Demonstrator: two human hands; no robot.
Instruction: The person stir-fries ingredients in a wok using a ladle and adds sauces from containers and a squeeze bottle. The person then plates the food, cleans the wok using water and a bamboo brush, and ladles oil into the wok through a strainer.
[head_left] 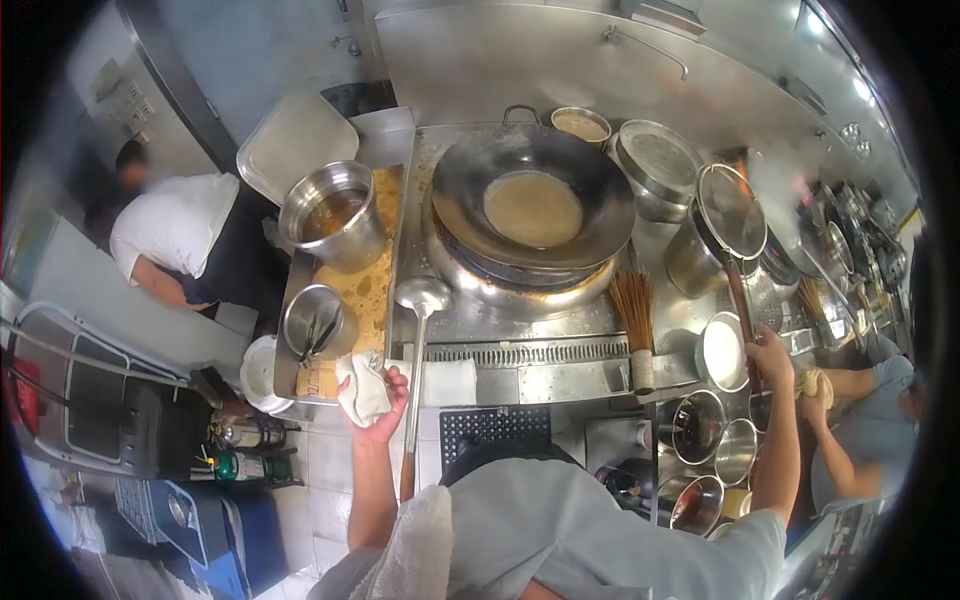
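Note:
A folded white cloth (pixel 366 388) rests in my left hand (pixel 382 425), with the fingers curled around it, at the front corner of a tray. My right hand (pixel 770 362) grips the wooden handle of a round mesh strainer (pixel 732 212). The strainer's mesh lies over the mouth of a tall metal pot (pixel 692 262). A large dark wok (pixel 460 190) sits on the burner ahead of me, with cloudy, pale brown liquid (pixel 535 208) in it. Between my left hand and the wok lies a long-handled ladle (pixel 423 295), bowl end away from me.
A metal pot of brown liquid (pixel 335 215) and a smaller container with utensils (pixel 320 320) stand on the tray (pixel 392 240). A bamboo brush (pixel 632 315) stands right of the burner. Sauce bowls (pixel 697 428) line the right side. One co-worker (pixel 180 225) bends at left; another (pixel 850 440) works at right.

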